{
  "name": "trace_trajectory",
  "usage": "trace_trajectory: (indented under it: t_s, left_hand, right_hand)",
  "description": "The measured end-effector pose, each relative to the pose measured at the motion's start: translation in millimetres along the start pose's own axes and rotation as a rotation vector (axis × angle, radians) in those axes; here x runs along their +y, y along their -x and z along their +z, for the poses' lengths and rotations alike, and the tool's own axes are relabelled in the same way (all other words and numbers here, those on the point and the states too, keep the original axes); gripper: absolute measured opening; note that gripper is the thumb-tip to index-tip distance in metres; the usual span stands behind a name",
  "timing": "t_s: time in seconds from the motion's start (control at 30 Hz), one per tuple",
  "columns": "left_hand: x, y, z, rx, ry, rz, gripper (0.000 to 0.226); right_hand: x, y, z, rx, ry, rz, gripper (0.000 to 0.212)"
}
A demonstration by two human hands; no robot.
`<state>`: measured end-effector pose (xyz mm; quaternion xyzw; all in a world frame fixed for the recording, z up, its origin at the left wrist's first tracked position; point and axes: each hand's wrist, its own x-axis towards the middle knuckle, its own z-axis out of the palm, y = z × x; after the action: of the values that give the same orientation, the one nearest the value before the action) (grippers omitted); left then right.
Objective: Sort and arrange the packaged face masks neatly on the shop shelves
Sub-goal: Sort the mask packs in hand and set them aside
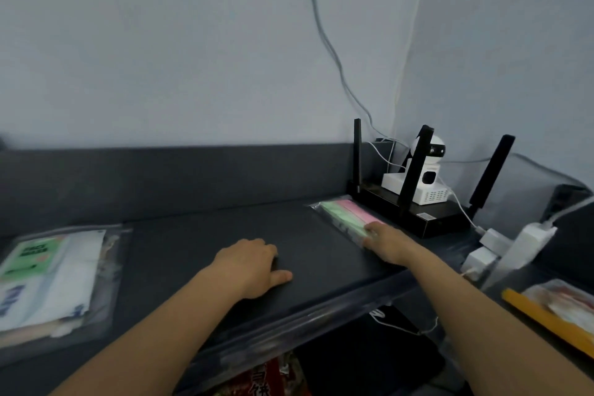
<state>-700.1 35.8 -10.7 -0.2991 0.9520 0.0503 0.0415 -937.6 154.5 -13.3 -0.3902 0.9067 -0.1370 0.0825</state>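
The right hand [385, 243] lays straight fingers on the green-and-pink mask pack [345, 215] at 2 o'clock on the shelf [193, 235]. The left hand [254, 264] rests loosely curled, empty, at 6 o'clock.

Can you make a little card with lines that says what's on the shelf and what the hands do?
Place: dark shelf
Left hand: rests on the shelf, holds nothing
Right hand: fingers lie on the pink and green mask pack
Far left: stack of mask packs
Beside the pink and green pack: black router, white camera
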Motion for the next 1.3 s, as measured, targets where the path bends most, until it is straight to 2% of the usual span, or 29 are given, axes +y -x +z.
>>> trace_trajectory:
  t_s: [0.07, 0.17, 0.27, 0.33, 0.47, 0.6, 0.83, 1.13, 1.23, 1.3]
  left_hand:
    - [-2, 7, 3, 0.085, 0.040, -0.062, 0.060]
    - [-7, 23, 4, 0.373, 0.015, -0.198, 0.057]
    - [-16, 50, 1, 0.543, -0.038, -0.301, 0.055]
    - [-28, 74, -1, 0.597, -0.097, -0.355, 0.052]
    - [-60, 136, -6, 0.654, -0.164, -0.495, 0.048]
    - [-98, 206, -5, 0.657, -0.136, -0.624, 0.043]
    - [-156, 316, 12, 0.729, -0.096, -0.774, 0.041]
    - [-268, 450, 23, 0.751, -0.100, -0.893, 0.043]
    - [-305, 487, 31, 0.748, -0.100, -0.893, 0.044]
    - [-326, 507, 39, 0.733, -0.082, -0.906, 0.044]
  right_hand:
    - [6, -5, -1, 0.023, -0.004, -0.001, 0.054]
    - [3, -9, 1, 0.111, 0.009, -0.034, 0.056]
    - [-21, -6, 8, 0.264, -0.066, -0.206, 0.054]
    - [-46, 4, 13, 0.286, -0.170, -0.356, 0.051]
    - [-108, 33, 27, 0.246, -0.296, -0.586, 0.050]
    - [-178, 71, 34, 0.183, -0.409, -0.780, 0.050]
    - [-305, 154, 61, 0.039, -0.492, -1.016, 0.048]
    - [-470, 252, 122, -0.067, -0.424, -1.172, 0.049]
    - [-517, 285, 147, -0.134, -0.401, -1.198, 0.054]
    - [-542, 306, 166, -0.211, -0.337, -1.233, 0.065]
